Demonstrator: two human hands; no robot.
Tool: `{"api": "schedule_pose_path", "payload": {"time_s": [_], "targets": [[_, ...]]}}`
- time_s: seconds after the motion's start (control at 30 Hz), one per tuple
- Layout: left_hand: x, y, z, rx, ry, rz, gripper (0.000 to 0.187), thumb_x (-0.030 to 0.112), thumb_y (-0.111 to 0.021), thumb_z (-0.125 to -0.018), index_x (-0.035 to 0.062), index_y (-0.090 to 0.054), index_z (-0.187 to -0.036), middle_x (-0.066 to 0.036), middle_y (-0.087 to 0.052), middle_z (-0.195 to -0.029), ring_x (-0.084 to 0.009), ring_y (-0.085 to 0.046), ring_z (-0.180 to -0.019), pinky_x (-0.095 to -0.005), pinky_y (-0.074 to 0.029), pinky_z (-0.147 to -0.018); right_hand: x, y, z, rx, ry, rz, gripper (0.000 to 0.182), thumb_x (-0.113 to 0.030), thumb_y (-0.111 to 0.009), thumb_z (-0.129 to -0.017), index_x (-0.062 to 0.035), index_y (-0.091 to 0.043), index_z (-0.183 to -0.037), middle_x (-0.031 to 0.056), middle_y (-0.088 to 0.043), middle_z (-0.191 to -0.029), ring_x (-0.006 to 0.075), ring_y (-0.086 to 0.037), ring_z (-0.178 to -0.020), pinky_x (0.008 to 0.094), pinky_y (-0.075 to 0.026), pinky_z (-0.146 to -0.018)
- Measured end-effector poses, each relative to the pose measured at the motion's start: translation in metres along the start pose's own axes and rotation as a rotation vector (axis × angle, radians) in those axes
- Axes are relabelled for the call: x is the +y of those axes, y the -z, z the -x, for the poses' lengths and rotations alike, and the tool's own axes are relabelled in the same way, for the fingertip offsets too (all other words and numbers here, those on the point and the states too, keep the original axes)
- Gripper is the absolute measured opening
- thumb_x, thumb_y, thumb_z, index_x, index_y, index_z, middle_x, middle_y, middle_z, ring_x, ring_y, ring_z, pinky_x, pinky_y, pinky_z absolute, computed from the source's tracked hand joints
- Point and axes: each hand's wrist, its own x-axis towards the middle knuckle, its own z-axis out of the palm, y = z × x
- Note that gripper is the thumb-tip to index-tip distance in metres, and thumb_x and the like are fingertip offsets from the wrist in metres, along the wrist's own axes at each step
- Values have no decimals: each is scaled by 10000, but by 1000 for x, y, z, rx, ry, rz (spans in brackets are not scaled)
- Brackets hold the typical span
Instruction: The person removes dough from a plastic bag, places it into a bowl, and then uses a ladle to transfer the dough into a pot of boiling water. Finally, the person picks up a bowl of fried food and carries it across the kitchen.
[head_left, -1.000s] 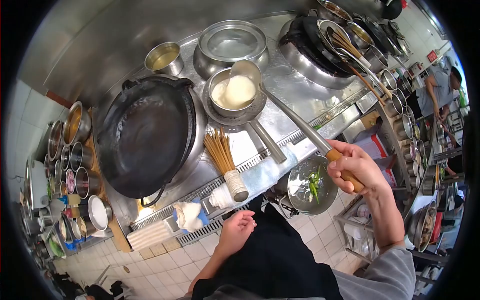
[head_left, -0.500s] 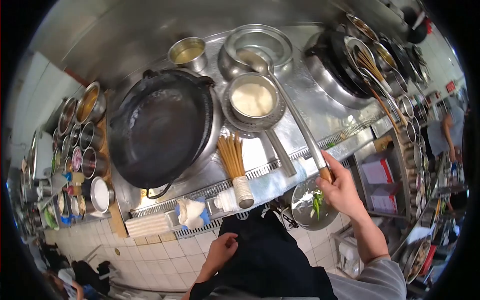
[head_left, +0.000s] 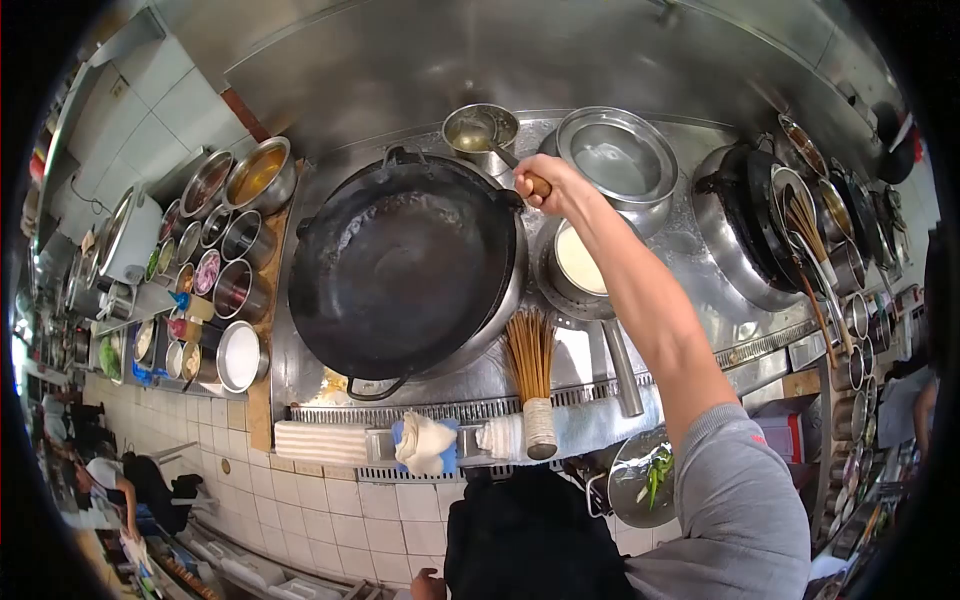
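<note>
My right hand (head_left: 548,186) is closed round the wooden end of a metal ladle (head_left: 503,154), reaching over the back of the stove. The ladle's bowl is down in a small steel pot of yellowish liquid (head_left: 457,122), which looks like oil. A large black wok (head_left: 400,270) sits left of this hand. Under my right forearm, a pot of creamy white liquid (head_left: 583,262) rests on a perforated strainer (head_left: 560,290) with a long handle. My left hand (head_left: 428,584) hangs low at the bottom edge, away from the stove, its fingers mostly hidden.
A bamboo brush (head_left: 530,365) and folded towels (head_left: 330,442) lie along the stove's front edge. A wide steel pot of water (head_left: 618,160) stands at the back. Containers of ingredients (head_left: 238,290) line the left. A pan with green vegetables (head_left: 640,490) sits low at right.
My right hand has swung the ladle left and away from me, from above the wide water pot into the yellowish liquid. My left hand has dropped lower. The view has shifted.
</note>
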Motion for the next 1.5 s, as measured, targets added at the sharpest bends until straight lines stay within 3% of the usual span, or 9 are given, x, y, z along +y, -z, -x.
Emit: {"api": "schedule_pose_path", "payload": {"time_s": [0.2,0.3,0.5,0.63,0.83,0.97,1.13,1.27,1.5], "targets": [[11,-15,-45,-60,-16,66,297,131,-579,-760,15,-662,-1021,-247,-665,-816,-356,-648,-800,-418,-508,-747,43,27,96,398,478,490,189,-88,-561,-760,-5,-581,-928,171,-604,-645,254,-575,-404,403,-430,-373],[14,-42,-97,-64,-131,61,315,146,-624,-727,30,-638,-1019,-207,-650,-795,-384,-633,-804,-452,-511,-742,82,60,135,778,447,944,641,-151,-575,-761,-79,-432,-1382,312,-640,-961,468,-618,-936,558,-454,-860],[122,-81,-157,-105,-731,-155,310,180,-611,-783,36,-622,-1058,-208,-642,-949,-381,-602,-929,-466,-482,-855,96,149,163,426,326,-189,107,-139,-545,-846,-43,-526,-805,22,-502,-582,124,-456,-410,271,-308,-314],[193,-113,-176,-219,-964,-506,482,267,-584,-829,11,-530,-1233,-282,-532,-1242,-411,-506,-1168,-465,-396,-1003,86,185,211,-146,210,-1123,208,-106,-507,-881,-119,-416,-694,-32,-427,-578,54,-386,-406,214,-265,-327],[205,-198,-247,-139,-1240,-668,432,288,-517,-877,-50,-552,-1143,-300,-563,-1196,-446,-554,-1102,-493,-418,-975,120,192,298,34,330,-1063,173,-147,-564,-815,-136,-428,-709,-21,-490,-595,68,-430,-422,234,-268,-336],[222,-194,-271,-505,-864,-1034,385,211,-526,-860,-44,-544,-1147,-275,-601,-1118,-447,-576,-1054,-487,-459,-914,120,193,373,513,299,-424,71,-67,-555,-776,-67,-485,-761,29,-542,-598,114,-504,-412,258,-332,-326],[232,-166,-230,-286,-926,-915,379,115,-578,-814,13,-591,-1178,-250,-578,-1197,-383,-563,-1102,-447,-458,-912,160,193,441,748,376,183,411,-47,-546,-781,1,-473,-1182,49,-515,-601,150,-524,-420,300,-419,-352],[241,-154,-213,-292,-912,-796,376,117,-568,-814,3,-587,-1172,-257,-581,-1174,-414,-550,-1095,-467,-435,-935,237,171,455,688,434,-81,731,-88,-525,-856,-110,-180,-1500,-5,-511,-642,87,-526,-454,234,-447,-370],[218,-152,-227,-158,-819,-731,417,132,-462,-893,27,-515,-1293,-215,-581,-1231,-393,-525,-1158,-463,-387,-1002,289,143,462,670,336,-255,466,-67,-529,-871,-11,-380,-1309,2,-453,-500,91,-458,-354,244,-371,-310]]}}
